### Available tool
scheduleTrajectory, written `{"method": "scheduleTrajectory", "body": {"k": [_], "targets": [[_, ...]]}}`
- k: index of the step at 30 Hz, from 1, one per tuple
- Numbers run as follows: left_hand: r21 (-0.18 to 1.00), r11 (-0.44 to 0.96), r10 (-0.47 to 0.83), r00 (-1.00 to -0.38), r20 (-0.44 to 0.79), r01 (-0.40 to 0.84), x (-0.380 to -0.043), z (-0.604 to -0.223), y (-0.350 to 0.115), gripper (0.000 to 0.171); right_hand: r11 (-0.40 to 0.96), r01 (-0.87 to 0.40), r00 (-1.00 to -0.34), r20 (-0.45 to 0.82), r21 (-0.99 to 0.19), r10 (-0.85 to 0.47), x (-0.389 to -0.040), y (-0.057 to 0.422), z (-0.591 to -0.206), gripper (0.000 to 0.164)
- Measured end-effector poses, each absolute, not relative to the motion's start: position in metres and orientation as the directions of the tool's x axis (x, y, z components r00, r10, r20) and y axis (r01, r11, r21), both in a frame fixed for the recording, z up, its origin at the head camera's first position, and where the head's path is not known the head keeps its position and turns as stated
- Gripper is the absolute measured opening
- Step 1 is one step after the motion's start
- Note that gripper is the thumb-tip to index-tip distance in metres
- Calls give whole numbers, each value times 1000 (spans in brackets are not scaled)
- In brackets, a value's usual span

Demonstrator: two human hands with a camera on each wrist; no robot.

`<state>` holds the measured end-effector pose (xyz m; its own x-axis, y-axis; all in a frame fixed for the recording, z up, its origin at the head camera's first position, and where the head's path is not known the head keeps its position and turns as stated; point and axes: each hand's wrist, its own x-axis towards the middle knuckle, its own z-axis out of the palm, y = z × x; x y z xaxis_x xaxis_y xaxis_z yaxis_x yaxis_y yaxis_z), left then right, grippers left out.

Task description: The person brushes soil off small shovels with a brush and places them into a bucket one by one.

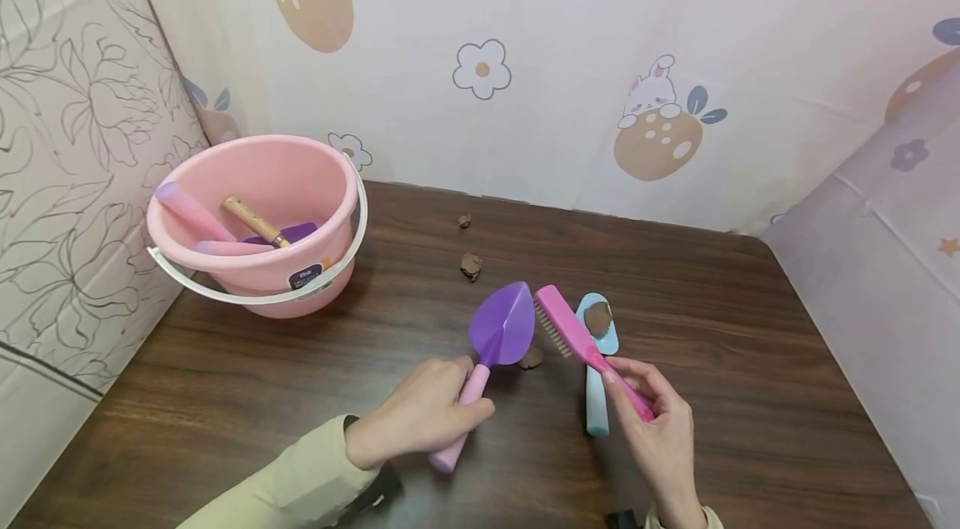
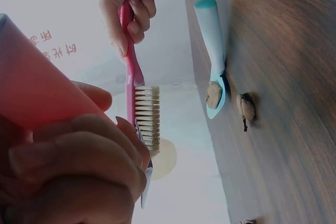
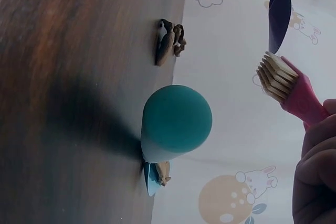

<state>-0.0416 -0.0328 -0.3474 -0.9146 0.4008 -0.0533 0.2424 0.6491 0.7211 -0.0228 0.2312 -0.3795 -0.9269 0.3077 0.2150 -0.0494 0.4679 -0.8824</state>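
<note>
From where I stand, the left hand (image 1: 423, 411) grips the purple trowel (image 1: 504, 327) by its pink handle, above the surface (image 1: 315, 437); its long axis runs away from the person, the blade's tip leaning rightward. The right hand (image 1: 663, 429) pinches the pink brush (image 1: 568, 325), slanted so its head points away and to the left, bristles facing the purple blade; I can't tell whether they touch. Beneath lies a blue trowel (image 1: 597, 408), blade pointing away, bearing a brown lump (image 1: 597, 318).
</note>
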Motion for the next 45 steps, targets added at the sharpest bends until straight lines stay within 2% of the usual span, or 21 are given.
{"method": "scheduleTrajectory", "body": {"k": [38, 45], "targets": [[721, 649, 402, -914, -57, 241, -44, -348, -31, 18, 452, -43, -939, 191, -891, 286, -22, 232, -385, 21], [713, 662, 356, -934, -28, 231, -53, -338, -39, 17, 449, -14, -946, 158, -893, 285, -21, 232, -385, 20]]}}
